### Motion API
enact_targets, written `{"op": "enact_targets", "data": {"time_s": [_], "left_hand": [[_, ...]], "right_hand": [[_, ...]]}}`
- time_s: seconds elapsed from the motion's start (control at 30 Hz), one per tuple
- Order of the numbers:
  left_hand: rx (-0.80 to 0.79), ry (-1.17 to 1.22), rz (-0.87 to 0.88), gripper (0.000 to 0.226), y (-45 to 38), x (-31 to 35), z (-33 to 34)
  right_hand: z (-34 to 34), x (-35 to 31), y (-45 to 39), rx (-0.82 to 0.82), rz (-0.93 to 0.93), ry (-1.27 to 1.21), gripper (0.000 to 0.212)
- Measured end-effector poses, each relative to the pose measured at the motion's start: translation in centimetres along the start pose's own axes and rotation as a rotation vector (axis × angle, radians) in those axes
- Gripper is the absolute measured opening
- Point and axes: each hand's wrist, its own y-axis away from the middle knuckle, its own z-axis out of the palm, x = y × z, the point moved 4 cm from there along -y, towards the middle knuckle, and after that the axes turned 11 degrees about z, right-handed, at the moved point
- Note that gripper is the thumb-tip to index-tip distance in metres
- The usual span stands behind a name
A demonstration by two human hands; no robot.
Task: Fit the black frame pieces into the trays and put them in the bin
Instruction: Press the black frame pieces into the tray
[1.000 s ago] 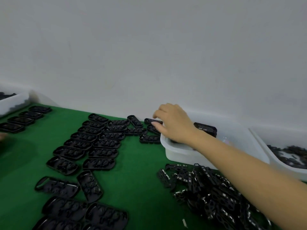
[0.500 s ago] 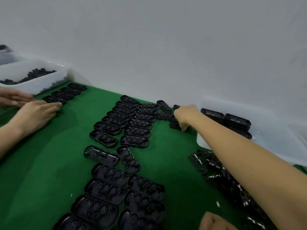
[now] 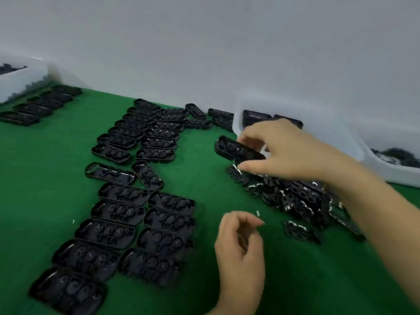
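- The right hand [image 3: 293,151], reaching in from the right of the frame, is gripping one black tray [image 3: 238,149] between its thumb and curled fingers [image 3: 250,138], holding it tilted, clear of the green desk [image 3: 204,192].
- That tray is hanging just in front of the white bin [image 3: 354,142] at centre right, above the near end of the frame pile.
- The loose black frame pieces [image 3: 295,196] are lying in a heap on the desk under the right wrist, spreading toward the lower right.
- The left hand [image 3: 241,248] is hovering at lower centre with its fingers loosely curled and holding nothing (thumb and fingertips near each other).
- More trays [image 3: 118,212] are lying in two rows down the left half of the desk, running from upper centre to the lower left corner.
- Two filled trays [image 3: 256,117] are sitting inside the bin, partly hidden behind the right hand.
- Another white bin [image 3: 20,80] with dark parts is sitting at upper left, a short row of trays [image 3: 41,103] beside it.
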Motion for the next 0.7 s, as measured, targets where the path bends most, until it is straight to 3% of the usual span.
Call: {"op": "enact_targets", "data": {"time_s": [0.17,0.23,0.3,0.37,0.43,0.5,0.57,0.63,0.7], "left_hand": [[0.122,0.069,-0.031,0.031,-0.2,0.2,-0.7],[0.056,-0.005,0.032,0.031,-0.2,0.2,-0.5],[-0.137,-0.183,0.151,0.03,0.0,0.5,0.2],[-0.359,-0.387,0.298,0.034,0.6,0.9,1.2],[-0.471,-0.479,0.378,0.036,1.2,1.0,1.8],[-0.456,-0.497,0.397,0.038,1.2,1.1,1.7],[-0.4,-0.492,0.39,0.035,0.8,1.1,1.4],[-0.378,-0.498,0.41,0.031,0.9,1.2,1.4],[-0.395,-0.508,0.455,0.028,1.2,1.4,1.4]], "right_hand": [[3.1,4.7,14.2,-0.029,0.15,-0.055,0.039],[5.4,5.3,18.1,-0.062,0.204,-0.11,0.037],[7.7,4.9,20.4,-0.084,0.234,-0.098,0.042],[9.6,4.6,21.5,-0.082,0.232,-0.069,0.049],[10.1,4.8,21.6,-0.082,0.228,-0.115,0.057],[9.6,5.8,20.6,-0.027,0.264,-0.246,0.062],[8.6,7.5,19.0,0.141,0.335,-0.311,0.047],[8.2,8.7,17.3,0.249,0.389,-0.183,0.033],[9.0,9.2,16.0,0.237,0.412,-0.072,0.031]]}}
